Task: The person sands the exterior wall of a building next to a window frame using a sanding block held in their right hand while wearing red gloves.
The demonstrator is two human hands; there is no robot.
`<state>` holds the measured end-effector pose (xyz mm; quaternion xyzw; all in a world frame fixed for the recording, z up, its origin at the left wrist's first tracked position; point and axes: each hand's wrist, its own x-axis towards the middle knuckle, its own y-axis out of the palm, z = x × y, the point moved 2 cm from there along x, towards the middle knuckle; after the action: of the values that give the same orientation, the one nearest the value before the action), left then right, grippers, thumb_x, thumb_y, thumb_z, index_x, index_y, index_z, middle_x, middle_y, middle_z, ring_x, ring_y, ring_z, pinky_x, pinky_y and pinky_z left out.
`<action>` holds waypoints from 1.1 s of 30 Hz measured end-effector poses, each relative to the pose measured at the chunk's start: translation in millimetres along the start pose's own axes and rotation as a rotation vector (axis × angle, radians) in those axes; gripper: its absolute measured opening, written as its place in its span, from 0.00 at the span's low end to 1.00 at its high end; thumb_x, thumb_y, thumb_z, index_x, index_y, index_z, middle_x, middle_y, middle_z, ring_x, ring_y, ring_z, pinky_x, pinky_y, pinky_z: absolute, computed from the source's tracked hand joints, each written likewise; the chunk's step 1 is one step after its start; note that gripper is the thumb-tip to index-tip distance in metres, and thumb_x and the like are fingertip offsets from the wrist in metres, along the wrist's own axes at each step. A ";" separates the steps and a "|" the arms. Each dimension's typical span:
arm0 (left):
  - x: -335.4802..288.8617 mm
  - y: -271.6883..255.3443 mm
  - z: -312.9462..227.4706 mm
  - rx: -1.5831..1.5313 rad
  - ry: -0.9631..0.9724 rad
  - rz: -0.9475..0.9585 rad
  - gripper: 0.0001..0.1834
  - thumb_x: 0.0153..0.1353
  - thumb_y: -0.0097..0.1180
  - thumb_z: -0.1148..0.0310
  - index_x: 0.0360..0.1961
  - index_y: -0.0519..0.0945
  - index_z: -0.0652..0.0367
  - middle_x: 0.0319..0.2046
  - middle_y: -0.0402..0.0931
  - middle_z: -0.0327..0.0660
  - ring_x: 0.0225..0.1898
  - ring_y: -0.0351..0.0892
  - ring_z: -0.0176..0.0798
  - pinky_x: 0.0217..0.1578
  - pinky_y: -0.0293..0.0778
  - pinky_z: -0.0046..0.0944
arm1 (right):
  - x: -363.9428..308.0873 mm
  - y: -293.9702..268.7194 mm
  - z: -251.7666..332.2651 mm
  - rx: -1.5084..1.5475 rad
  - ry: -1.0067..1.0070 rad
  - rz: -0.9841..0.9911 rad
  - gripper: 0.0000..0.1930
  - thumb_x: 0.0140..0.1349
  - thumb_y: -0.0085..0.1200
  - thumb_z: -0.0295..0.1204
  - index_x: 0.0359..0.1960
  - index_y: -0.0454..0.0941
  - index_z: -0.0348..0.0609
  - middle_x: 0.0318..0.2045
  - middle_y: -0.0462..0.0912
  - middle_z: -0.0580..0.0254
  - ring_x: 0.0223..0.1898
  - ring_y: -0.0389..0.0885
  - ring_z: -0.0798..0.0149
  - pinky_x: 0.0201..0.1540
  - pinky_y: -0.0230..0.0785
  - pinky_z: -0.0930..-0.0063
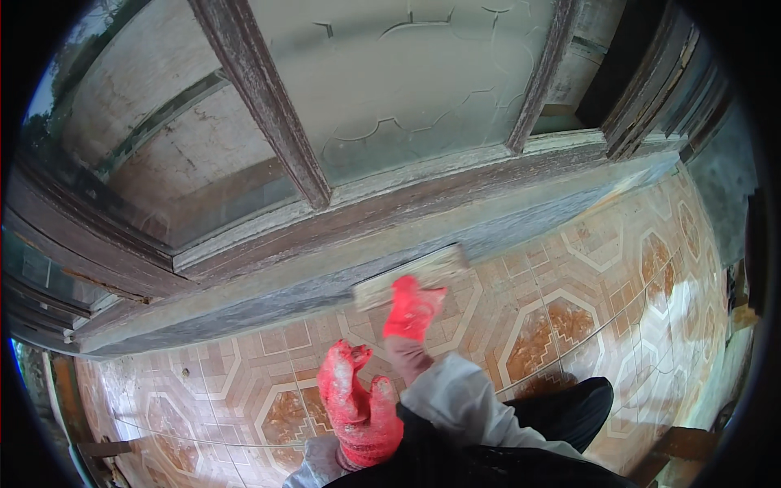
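My right hand, in a red glove, grips a plastering trowel; the handle is hidden under the fingers. The trowel's long flat plate is pale and smeared, and it lies against the grey plastered strip at the foot of the window wall, just above the floor. Closer to my body, my left hand wears a red glove marked with whitish residue. Its fingers are bent, with a gap between them and the thumb, and nothing shows in it.
Above the strip stands an old wooden window frame with peeling paint and patterned glass panes. Patterned brown tiles cover the floor. A thin line crosses the tiles. My dark-clad leg is at lower right.
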<state>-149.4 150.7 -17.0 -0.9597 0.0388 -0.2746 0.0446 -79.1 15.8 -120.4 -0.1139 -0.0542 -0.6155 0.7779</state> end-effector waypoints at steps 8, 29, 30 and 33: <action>21.5 -17.4 12.7 0.224 0.016 0.021 0.32 0.52 0.53 0.84 0.62 0.67 0.66 0.61 0.65 0.53 0.56 0.72 0.52 0.59 0.67 0.47 | 230.9 -109.3 -94.3 0.797 0.476 -0.152 0.15 0.59 0.51 0.38 0.42 0.72 0.43 0.34 0.74 0.61 0.35 0.74 0.60 0.38 0.71 0.60; 95.3 56.6 128.8 0.870 0.904 0.207 0.26 0.54 0.62 0.58 0.55 0.77 0.49 0.57 0.72 0.37 0.57 0.69 0.45 0.57 0.67 0.49 | 91.6 -44.0 -77.5 0.399 0.170 -0.110 0.22 0.60 0.58 0.33 0.53 0.68 0.37 0.43 0.75 0.60 0.41 0.73 0.65 0.48 0.71 0.69; 97.4 53.6 128.0 0.882 0.916 0.214 0.26 0.54 0.62 0.58 0.55 0.77 0.49 0.57 0.72 0.37 0.57 0.69 0.45 0.57 0.67 0.49 | 52.0 -23.2 -66.9 0.241 0.065 -0.073 0.35 0.50 0.59 0.22 0.62 0.61 0.34 0.50 0.75 0.50 0.49 0.76 0.57 0.52 0.69 0.67; 98.3 52.5 127.5 0.862 0.916 0.261 0.26 0.54 0.62 0.58 0.55 0.77 0.49 0.57 0.72 0.37 0.57 0.69 0.45 0.57 0.67 0.50 | 0.1 -4.6 -37.7 0.069 -0.009 0.010 0.30 0.50 0.60 0.22 0.57 0.65 0.32 0.49 0.75 0.53 0.45 0.74 0.60 0.50 0.70 0.69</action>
<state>-1.2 97.0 -78.9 -0.6284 0.0565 -0.6399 0.4386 -85.7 5.5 -156.4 -0.0899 -0.0783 -0.6089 0.7842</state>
